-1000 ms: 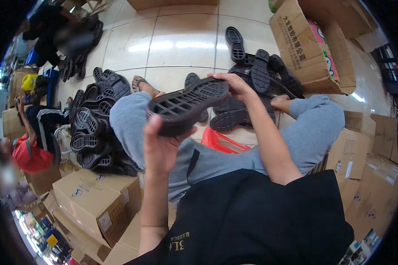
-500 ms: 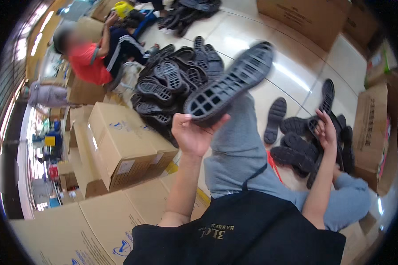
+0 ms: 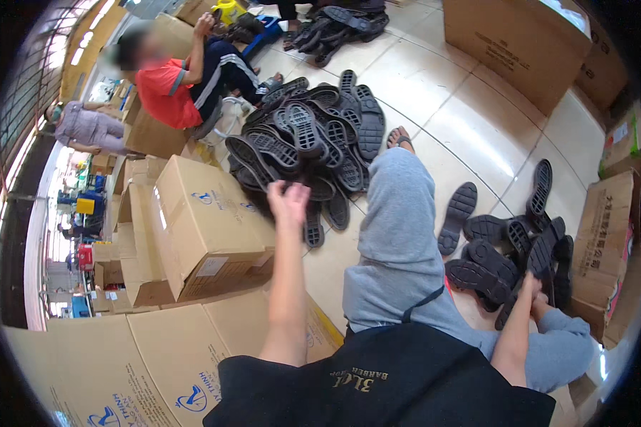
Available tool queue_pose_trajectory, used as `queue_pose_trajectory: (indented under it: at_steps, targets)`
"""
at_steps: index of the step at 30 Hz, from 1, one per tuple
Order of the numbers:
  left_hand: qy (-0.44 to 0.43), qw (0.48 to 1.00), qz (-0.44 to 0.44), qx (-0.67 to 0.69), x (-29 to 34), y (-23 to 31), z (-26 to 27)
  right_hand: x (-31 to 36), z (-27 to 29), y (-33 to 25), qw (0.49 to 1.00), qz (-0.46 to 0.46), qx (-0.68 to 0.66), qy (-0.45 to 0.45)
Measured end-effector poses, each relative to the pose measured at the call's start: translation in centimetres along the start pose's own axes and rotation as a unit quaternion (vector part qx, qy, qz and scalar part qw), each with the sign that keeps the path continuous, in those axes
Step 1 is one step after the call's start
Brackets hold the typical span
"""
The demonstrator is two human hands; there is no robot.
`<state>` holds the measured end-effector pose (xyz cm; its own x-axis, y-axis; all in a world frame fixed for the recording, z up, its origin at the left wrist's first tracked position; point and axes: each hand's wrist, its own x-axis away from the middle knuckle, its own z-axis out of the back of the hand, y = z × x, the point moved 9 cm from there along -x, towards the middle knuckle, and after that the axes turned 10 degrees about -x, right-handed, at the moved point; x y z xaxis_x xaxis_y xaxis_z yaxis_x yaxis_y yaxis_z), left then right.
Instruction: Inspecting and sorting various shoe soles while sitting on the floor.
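My left hand (image 3: 289, 201) reaches out to the big pile of black shoe soles (image 3: 313, 135) beside the cardboard box (image 3: 206, 228), fingers loosely curled and gripping nothing I can see, while my right hand (image 3: 530, 288) grasps a sole in the smaller heap (image 3: 509, 245) by my knee.

My left arm stretches far forward, left hand (image 3: 288, 201) with fingers curled loosely downward. My right arm angles out low to the right, right hand (image 3: 530, 288) reaching down, fingers mostly hidden.

Brown cardboard boxes (image 3: 206, 228) flank both sides, white label (image 3: 212, 266) attached.
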<state>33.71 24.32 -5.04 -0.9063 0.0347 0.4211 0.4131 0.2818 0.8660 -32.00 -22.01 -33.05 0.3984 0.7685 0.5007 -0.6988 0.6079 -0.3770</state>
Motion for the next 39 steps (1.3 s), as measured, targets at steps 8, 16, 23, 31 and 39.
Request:
queue_pose_trajectory:
  at_steps: [8,16,23,31,39]
  targets:
    - [-0.084,0.985,0.144,-0.044,9.8,-10.9,-7.9,-8.5,-8.3,11.8,0.941,0.074,-0.097,-0.315]
    - [-0.174,0.969,0.01,-0.173,13.7,-5.7,-13.5,-7.5,-5.8,8.8,0.884,0.182,0.362,-0.232]
    - [-0.177,0.896,-0.237,-0.33,17.0,-3.6,-16.7,-2.0,4.6,1.2,0.969,0.043,0.236,-0.062]
    - [-0.381,0.704,-0.407,-0.44,27.6,-5.6,-26.3,21.0,15.3,-23.2,0.849,0.466,0.232,-0.095]
    - [-0.693,0.556,-0.034,-0.458,32.0,-14.0,-26.9,36.9,18.0,-30.3,0.645,0.742,-0.019,-0.18]
